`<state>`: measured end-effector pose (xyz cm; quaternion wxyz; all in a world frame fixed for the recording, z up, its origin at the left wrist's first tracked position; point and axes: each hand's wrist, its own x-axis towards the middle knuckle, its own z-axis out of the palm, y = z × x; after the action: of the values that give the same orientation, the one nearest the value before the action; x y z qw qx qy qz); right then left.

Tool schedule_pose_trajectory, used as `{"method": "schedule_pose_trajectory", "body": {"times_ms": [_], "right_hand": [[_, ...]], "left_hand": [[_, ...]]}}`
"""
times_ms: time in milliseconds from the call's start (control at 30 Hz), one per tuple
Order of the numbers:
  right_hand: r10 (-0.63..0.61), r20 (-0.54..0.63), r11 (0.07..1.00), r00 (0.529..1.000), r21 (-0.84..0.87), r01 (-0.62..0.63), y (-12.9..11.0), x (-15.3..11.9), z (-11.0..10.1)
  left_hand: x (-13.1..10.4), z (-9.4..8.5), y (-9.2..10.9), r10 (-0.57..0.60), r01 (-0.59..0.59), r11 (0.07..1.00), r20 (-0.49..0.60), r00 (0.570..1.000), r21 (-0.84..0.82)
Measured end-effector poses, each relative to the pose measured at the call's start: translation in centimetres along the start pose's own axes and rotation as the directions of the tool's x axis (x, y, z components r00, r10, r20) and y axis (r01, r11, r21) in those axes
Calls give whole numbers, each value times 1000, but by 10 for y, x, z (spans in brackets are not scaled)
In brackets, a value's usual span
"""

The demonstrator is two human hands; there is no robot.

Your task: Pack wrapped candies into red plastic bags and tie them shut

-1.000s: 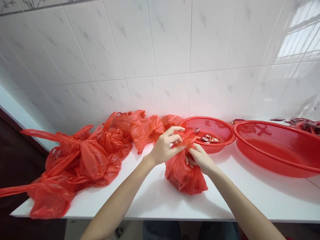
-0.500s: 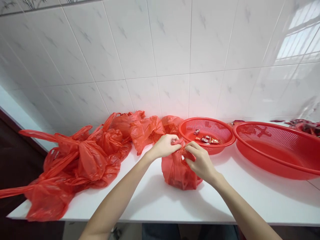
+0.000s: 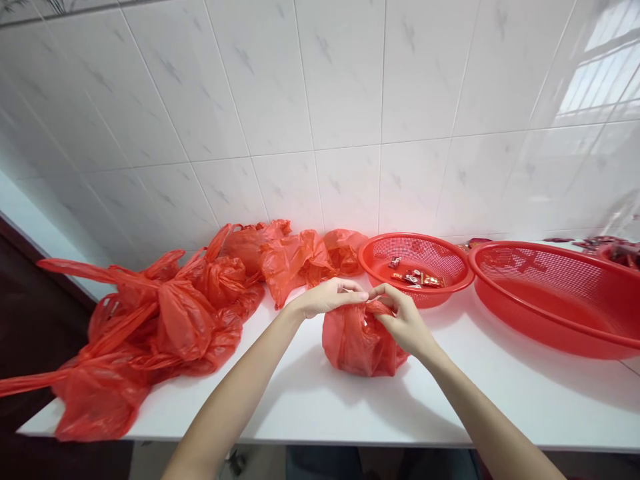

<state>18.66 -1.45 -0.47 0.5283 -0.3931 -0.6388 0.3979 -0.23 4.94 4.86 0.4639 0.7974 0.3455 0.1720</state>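
A filled red plastic bag (image 3: 363, 347) stands on the white table, its bottom bulging and its top gathered up. My left hand (image 3: 337, 297) is closed at the bag's top from the left, thumb and fingertips pinched together. From the right, my right hand (image 3: 400, 317) pinches the top of the same bag, and its fingertips meet those of my left hand. What lies inside the bag is hidden by the red plastic. Just behind my right hand sits a round red mesh basket (image 3: 367, 257) with several small wrapped pieces (image 3: 420, 279) in it.
A pile of red plastic bags (image 3: 185, 320) covers the table's left side, with more bags (image 3: 300, 257) along the tiled wall (image 3: 345, 113). A larger red basket (image 3: 545, 313) stands on the right. Dark red packets (image 3: 600, 245) lie at the far right. The table's front edge (image 3: 300, 441) is near me.
Both hands have come together over the bag's top, fingertips now meeting. The top of the bag sits lower and is bunched more tightly. The baskets and the pile stay where they were.
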Motion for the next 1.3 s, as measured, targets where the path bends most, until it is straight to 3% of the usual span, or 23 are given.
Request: {"method": "schedule_pose_trajectory", "body": {"times_ms": [133,233,333,433,533,633,733,800,933,1033,1300], "right_hand": [[142,105,964,984,209,-162,-2,0,-4],[109,138,965,984,221,-138,0,-3,-7],[-111,2,994,994,13,111,5,-6,-8],[-410,-91,889,908,-264,375,10,-10,-10],[-567,-54,767,822,-398,503,13,-13,-10],[-614,-42,731,789,-409,547,11,-16,-8],[-582,-89,774,808,-366,517,5,-17,-6],[-539,-135,814,831,-336,473,1,-19,-4],[-442,-184,886,878,-241,396,-4,-24,-5],[-379,-163,921,911,-159,355,-2,-32,-7],[-203,-147,979,968,-62,196,11,-74,-14]], "left_hand": [[-2,5,-5,60,-53,996,103,993,-70],[-4,13,-10,38,-4,954,106,994,-301],[-3,21,-15,-52,89,826,82,995,-556],[-2,28,-20,-97,115,726,65,993,-678],[0,32,-21,-110,122,692,64,992,-712],[1,33,-21,-94,119,688,74,993,-716],[1,33,-20,-48,57,747,32,998,-663],[2,32,-20,9,-54,826,-82,997,-562],[2,27,-26,129,-230,939,-357,925,-257],[1,21,-37,158,-242,955,-399,903,-171],[6,16,-79,112,-226,955,-469,876,-194]]}}
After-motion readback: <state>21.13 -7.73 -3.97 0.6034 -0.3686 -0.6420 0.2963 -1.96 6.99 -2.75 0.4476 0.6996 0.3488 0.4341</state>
